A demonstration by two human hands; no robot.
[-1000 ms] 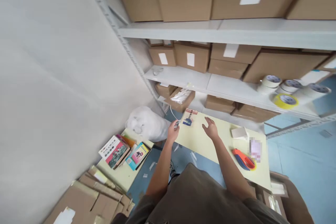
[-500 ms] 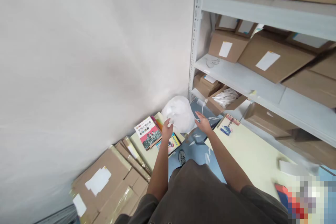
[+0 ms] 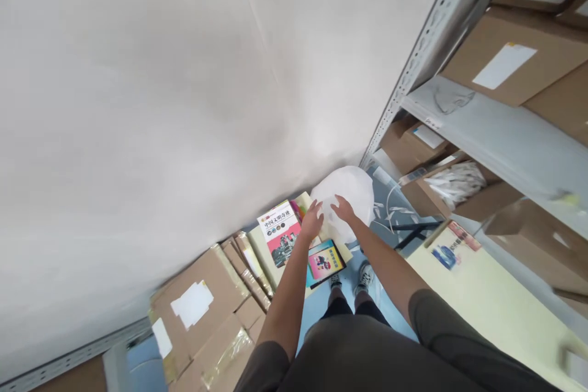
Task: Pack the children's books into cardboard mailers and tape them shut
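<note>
My left hand is just above the inner edge of the low cream table, beside the books, with its fingers apart and nothing visible in it. My right hand reaches in front of a puffy white plastic bag, fingers apart and empty; whether it touches the bag I cannot tell. A pink-and-white book with Chinese characters lies left of my left hand. Nearer to me is a smaller book with a pink and yellow cover, partly hidden by my left forearm.
Flattened cardboard boxes lean at the lower left. On the right, a metal shelf rack holds brown cartons, one open carton with white packing inside. Another cream table bears a book. White scraps litter the blue floor.
My view has turned, so the rack and second table have shifted right. My hands have come closer together, and both feet now show below.
</note>
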